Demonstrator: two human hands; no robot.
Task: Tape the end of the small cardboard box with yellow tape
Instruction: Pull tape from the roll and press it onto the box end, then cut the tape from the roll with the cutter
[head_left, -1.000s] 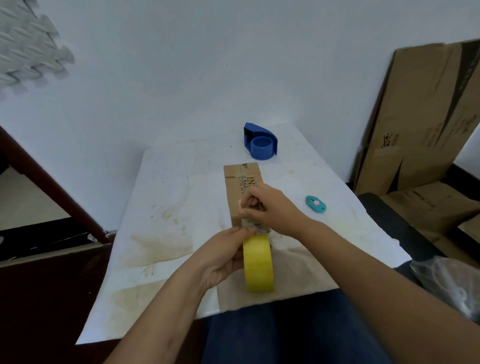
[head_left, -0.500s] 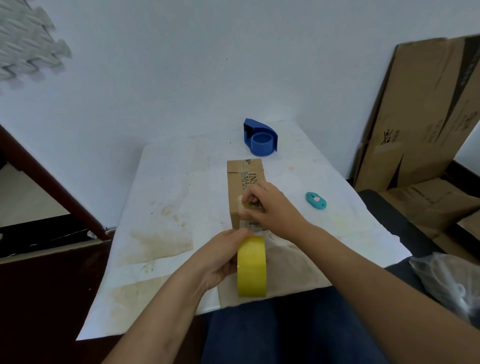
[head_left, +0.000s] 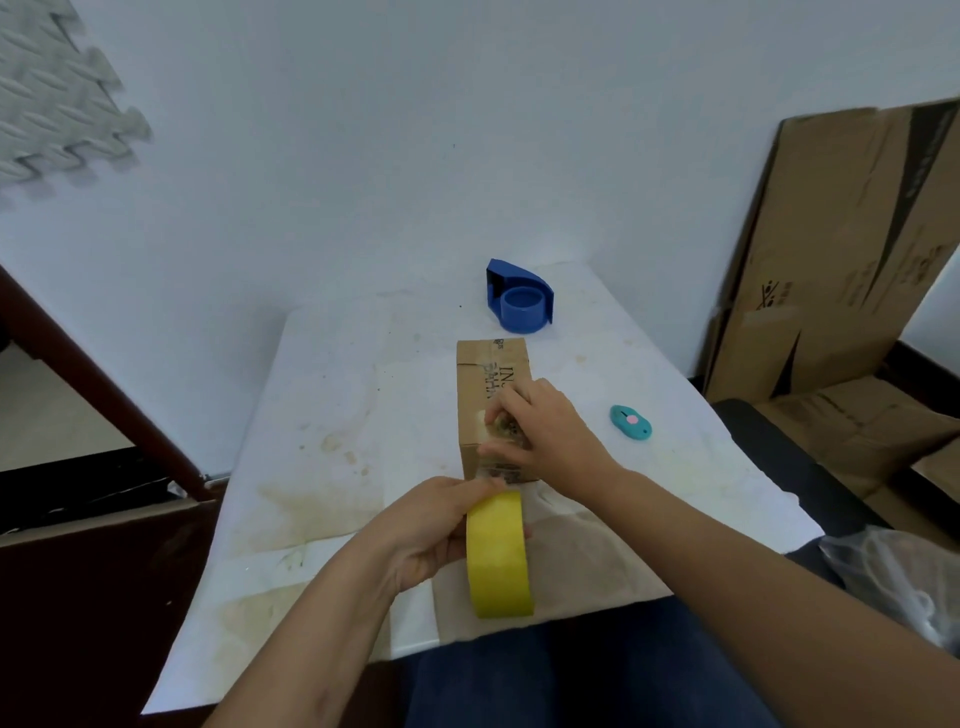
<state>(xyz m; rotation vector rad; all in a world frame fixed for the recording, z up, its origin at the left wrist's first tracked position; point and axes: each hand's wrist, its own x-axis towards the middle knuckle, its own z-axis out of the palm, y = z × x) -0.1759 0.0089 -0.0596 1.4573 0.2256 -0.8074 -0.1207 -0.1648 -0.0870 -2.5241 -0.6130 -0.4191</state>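
A small brown cardboard box (head_left: 491, 374) with black print lies lengthwise on the white table (head_left: 332, 415), its near end toward me. My right hand (head_left: 545, 436) rests on the box's near top, fingers pressing a strip of tape down onto the cardboard. My left hand (head_left: 431, 530) grips a yellow tape roll (head_left: 498, 556) standing on edge just in front of the box's near end. The tape strip between roll and box is mostly hidden by my fingers.
A blue tape dispenser (head_left: 519, 301) stands at the table's far end. A small teal cutter (head_left: 630, 422) lies right of the box. Flattened cardboard sheets (head_left: 841, 249) lean against the wall at right, and a clear plastic bag (head_left: 904, 582) sits lower right.
The yellow roll in my left hand shifted slightly left and back near the box end. My right hand's fingers slid a little along the box top, still pressing.
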